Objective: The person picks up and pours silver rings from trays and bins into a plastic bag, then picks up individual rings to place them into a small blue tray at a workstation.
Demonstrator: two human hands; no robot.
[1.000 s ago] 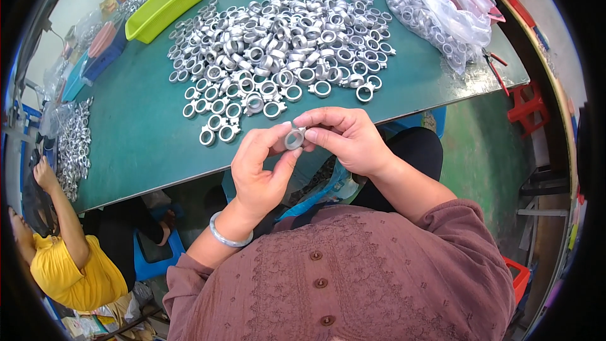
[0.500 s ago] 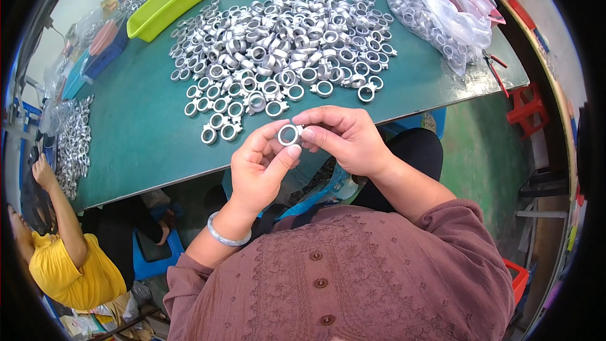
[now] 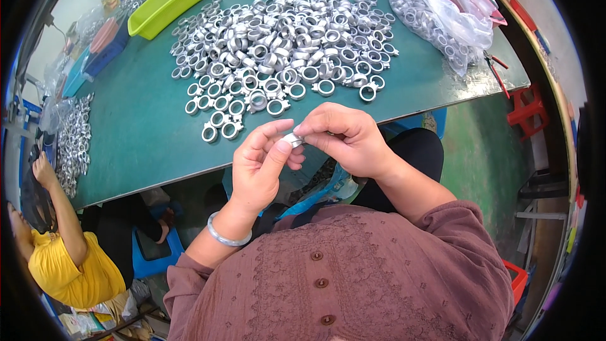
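Between my two hands is a silver metal ring clamp [image 3: 293,139], turned so that its side faces up. My left hand [image 3: 257,163] grips it with thumb and fingers. The fingertips of my right hand [image 3: 349,139] pinch its other end, where the small lug is; they partly cover it. Both hands are just off the table's near edge, above my lap. Beyond them a broad heap of similar ring clamps [image 3: 284,38] lies on the green table [image 3: 145,132], with several loose ones at its near side.
A clear plastic bag [image 3: 435,16] of clamps sits at the far right, with red-handled pliers [image 3: 497,72] by the edge. A yellow-green bin [image 3: 169,3] stands far left. At left, a person in yellow [image 3: 76,268] sits near another pile [image 3: 74,145]. A red stool [image 3: 528,110] stands right.
The ring clamp has been turned from showing its round opening to lying side-on. My right fingers have shifted round its lug, while both hands stay in nearly the same place.
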